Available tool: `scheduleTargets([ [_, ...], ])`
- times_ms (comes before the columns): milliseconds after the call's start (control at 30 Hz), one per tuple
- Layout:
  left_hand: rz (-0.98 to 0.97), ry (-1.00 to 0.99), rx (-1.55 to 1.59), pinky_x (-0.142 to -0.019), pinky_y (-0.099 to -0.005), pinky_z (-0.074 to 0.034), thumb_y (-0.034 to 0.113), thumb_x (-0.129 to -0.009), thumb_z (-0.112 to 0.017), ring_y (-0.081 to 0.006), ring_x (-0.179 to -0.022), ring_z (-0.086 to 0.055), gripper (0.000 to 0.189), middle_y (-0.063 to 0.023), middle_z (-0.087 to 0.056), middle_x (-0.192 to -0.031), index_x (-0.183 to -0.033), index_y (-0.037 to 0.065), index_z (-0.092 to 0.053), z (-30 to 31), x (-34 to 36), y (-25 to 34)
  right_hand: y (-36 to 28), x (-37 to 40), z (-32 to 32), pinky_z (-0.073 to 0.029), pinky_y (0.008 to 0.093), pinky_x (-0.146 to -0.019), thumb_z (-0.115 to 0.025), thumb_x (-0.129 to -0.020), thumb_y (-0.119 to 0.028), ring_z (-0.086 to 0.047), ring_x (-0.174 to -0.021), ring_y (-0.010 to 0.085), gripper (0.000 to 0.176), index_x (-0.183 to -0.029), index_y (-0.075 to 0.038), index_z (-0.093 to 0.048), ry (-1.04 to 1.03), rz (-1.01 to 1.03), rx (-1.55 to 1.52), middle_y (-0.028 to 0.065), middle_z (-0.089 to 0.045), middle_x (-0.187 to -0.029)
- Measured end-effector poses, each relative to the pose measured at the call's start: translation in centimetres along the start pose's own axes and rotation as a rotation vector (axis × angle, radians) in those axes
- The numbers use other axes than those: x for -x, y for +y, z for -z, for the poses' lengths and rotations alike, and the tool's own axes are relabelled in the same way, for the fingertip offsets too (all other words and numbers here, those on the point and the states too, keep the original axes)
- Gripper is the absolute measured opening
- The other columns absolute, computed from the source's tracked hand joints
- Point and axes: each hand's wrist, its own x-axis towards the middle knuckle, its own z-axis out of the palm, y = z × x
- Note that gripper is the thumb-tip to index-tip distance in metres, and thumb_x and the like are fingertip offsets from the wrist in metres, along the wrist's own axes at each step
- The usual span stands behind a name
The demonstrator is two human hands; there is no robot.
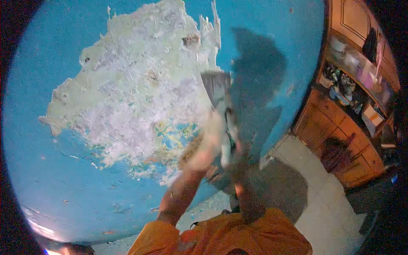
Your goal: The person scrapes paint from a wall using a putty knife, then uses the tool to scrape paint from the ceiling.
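Note:
In the head view, a wide-bladed scraper (217, 87) meets the blue painted wall (51, 178) at the right edge of a large bare patch (140, 85). My left hand (209, 138), blurred by motion, is closed round the scraper's handle. Beside it, lower and in shadow, my right hand (236, 148) also appears closed on the handle, though its fingers are partly hidden. Ragged strips of lifted paint (214, 29) stand along the patch's upper right edge. Yellowish and blue remnants speckle its lower part.
To the right stands a wooden cabinet (335, 131) with a shelf full of small items (342, 87). A dark bundle (338, 153) hangs on its front. Pale tiles (325, 199) cover the floor, with paint flakes (212, 204) below the wall.

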Motion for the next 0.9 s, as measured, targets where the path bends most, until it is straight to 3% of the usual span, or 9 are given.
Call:
scheduleTargets([
  [100,-0.259,0.175,-0.089,-0.043,-0.0314,-0.038,0.036,-0.083,-0.047,-0.0172,-0.045,-0.045,0.032,-0.0056,-0.046,-0.057,-0.079,0.005,-0.051,0.2,0.0,-2.7,-1.2,-2.8,0.6,-0.045,0.0321,-0.072,-0.045,-0.085,-0.016,-0.058,-0.081,0.0246,0.029,-0.106,0.003,-0.051,-0.077,-0.056,-0.080,0.0184,-0.059,-0.090],
  [233,0.022,-0.003,0.018,-0.047,-0.0280,-0.038,0.031,-0.081,-0.048,-0.0143,-0.054,-0.046,0.030,-0.0062,-0.048,-0.063,-0.088,0.002,-0.053,-2.3,-1.0,1.1,-1.4,-3.5,3.4,-0.045,0.0331,-0.070,-0.046,-0.084,-0.014,-0.058,-0.078,0.0259,0.030,-0.108,0.003,-0.050,-0.204,-0.219,-0.132,0.0174,-0.059,-0.087],
  [267,-0.425,0.147,-0.423,-0.045,-0.0264,-0.038,0.029,-0.082,-0.048,-0.0138,-0.049,-0.045,0.028,-0.0052,-0.049,-0.062,-0.089,0.003,-0.053,-1.5,-2.6,-2.2,0.3,-3.0,4.0,-0.045,0.0332,-0.070,-0.047,-0.083,-0.014,-0.058,-0.077,0.0261,0.028,-0.106,0.002,-0.051,-0.231,-0.184,-0.160,0.0175,-0.058,-0.086],
  [500,0.000,-0.021,0.232,-0.040,-0.0262,-0.037,0.030,-0.085,-0.044,-0.0147,-0.040,-0.042,0.025,-0.0033,-0.046,-0.057,-0.083,0.005,-0.049,-1.8,-0.9,0.2,0.1,-4.0,2.8,-0.045,0.0318,-0.071,-0.055,-0.079,-0.019,-0.057,-0.081,0.0244,0.031,-0.102,0.001,-0.051,-0.151,0.227,0.317,0.0167,-0.058,-0.092],
  [533,-0.028,-0.034,0.135,-0.039,-0.0269,-0.037,0.030,-0.085,-0.044,-0.0152,-0.039,-0.042,0.023,-0.0038,-0.045,-0.056,-0.083,0.007,-0.046,-2.2,-1.2,1.3,0.1,-3.5,2.6,-0.040,0.0305,-0.082,-0.057,-0.079,-0.019,-0.051,-0.098,0.0212,0.038,-0.110,0.000,-0.047,-0.376,-0.382,-0.028,0.0143,-0.051,-0.112],
  [567,-0.029,-0.026,0.140,-0.039,-0.0269,-0.037,0.030,-0.085,-0.044,-0.0152,-0.039,-0.042,0.023,-0.0038,-0.045,-0.056,-0.083,0.007,-0.046,-2.5,-1.0,1.1,0.2,-3.9,3.1,-0.040,0.0305,-0.082,-0.057,-0.079,-0.019,-0.051,-0.098,0.0212,0.038,-0.110,0.000,-0.047,-0.385,-0.381,-0.028,0.0143,-0.051,-0.112],
  [667,-0.197,0.202,-0.194,-0.060,-0.0266,-0.041,0.031,-0.087,-0.044,-0.0132,-0.064,-0.050,0.022,0.0002,-0.052,-0.073,-0.085,0.011,-0.051,-2.9,0.8,-0.8,0.5,-6.1,5.3,-0.025,0.0428,-0.100,-0.053,-0.077,-0.021,-0.038,-0.117,0.0304,0.053,-0.124,0.000,-0.038,-0.107,0.405,0.438,0.0165,-0.039,-0.128],
  [833,0.020,0.054,0.080,-0.061,-0.0243,-0.040,0.032,-0.087,-0.044,-0.0116,-0.067,-0.050,0.023,-0.0012,-0.053,-0.077,-0.089,0.010,-0.051,-1.8,-1.2,-1.0,3.5,-3.1,3.7,-0.038,0.0365,-0.089,-0.057,-0.077,-0.019,-0.050,-0.102,0.0310,0.041,-0.111,0.001,-0.047,-0.213,0.259,0.176,0.0177,-0.051,-0.112],
  [900,-0.305,-0.003,-0.108,-0.047,-0.0274,-0.039,0.033,-0.086,-0.043,-0.0167,-0.049,-0.049,0.029,-0.0059,-0.049,-0.061,-0.082,0.005,-0.049,-2.9,-1.9,-0.3,2.5,-5.6,3.9,-0.036,0.0365,-0.091,-0.056,-0.077,-0.017,-0.050,-0.104,0.0309,0.041,-0.112,0.001,-0.047,-0.141,0.330,0.092,0.0193,-0.053,-0.110],
])
